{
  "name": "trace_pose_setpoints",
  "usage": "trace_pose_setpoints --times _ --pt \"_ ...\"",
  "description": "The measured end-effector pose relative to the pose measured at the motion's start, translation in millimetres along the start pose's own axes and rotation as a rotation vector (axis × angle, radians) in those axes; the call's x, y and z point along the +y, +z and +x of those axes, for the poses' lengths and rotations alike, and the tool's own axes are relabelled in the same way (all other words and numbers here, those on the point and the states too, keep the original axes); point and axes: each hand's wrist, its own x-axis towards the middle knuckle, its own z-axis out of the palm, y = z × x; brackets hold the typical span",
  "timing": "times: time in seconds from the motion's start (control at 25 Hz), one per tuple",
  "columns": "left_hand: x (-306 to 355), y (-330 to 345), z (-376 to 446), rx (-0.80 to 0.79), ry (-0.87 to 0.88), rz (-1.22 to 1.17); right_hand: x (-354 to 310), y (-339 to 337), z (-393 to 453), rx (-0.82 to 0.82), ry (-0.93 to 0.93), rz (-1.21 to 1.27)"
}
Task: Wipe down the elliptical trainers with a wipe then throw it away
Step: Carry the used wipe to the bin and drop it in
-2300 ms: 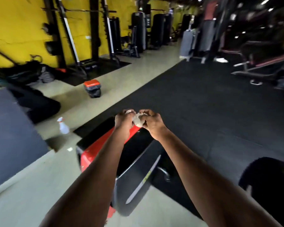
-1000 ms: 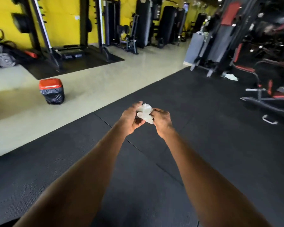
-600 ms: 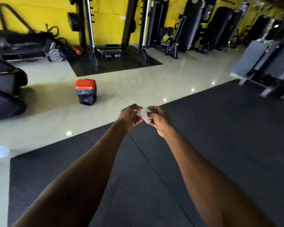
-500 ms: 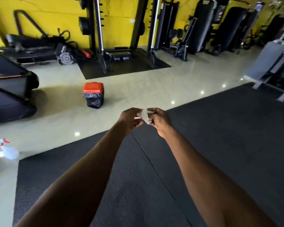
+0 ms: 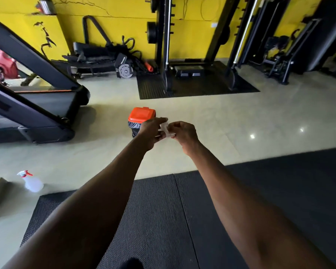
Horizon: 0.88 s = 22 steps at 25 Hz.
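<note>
A small crumpled white wipe (image 5: 165,129) is pinched between both my hands, held out in front of me at chest height. My left hand (image 5: 151,131) grips its left side and my right hand (image 5: 183,133) grips its right side. Just beyond my left hand stands a small bin (image 5: 141,117) with an orange lid and a black liner on the pale tiled floor; my left hand hides part of it. No elliptical trainer can be told apart in this view.
A treadmill (image 5: 37,105) stands at the left. A clear spray bottle (image 5: 32,182) with a red trigger lies on the floor at lower left. Black rubber mats (image 5: 163,220) are underfoot. A squat rack (image 5: 192,74) and weight machines line the yellow wall.
The view has swung left and forward; the orange-lidded bin now sits directly behind my hands and looks larger. Both hands still hold the wipe between them.
</note>
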Motion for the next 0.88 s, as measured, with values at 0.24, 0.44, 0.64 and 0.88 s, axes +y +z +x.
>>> trace_pose_setpoints --times 0.24,0.44,0.64,0.88 --pt "36.7 9.9 172.9 0.072 0.122 -0.038 -1.8 24.1 189.8 -0.018 0.085 0.093" --pt "80.5 -5.1 342.7 0.099 -0.007 -0.071 -3.7 69.3 352.8 0.014 0.111 0.077" --pt "117.4 -12.2 477.5 0.067 -0.020 -0.005 -2.4 88.9 492.6 -0.010 0.200 0.081" --pt "144.1 -10.4 631.8 0.211 -0.015 0.053 20.2 116.1 664.0 -0.123 0.229 0.101"
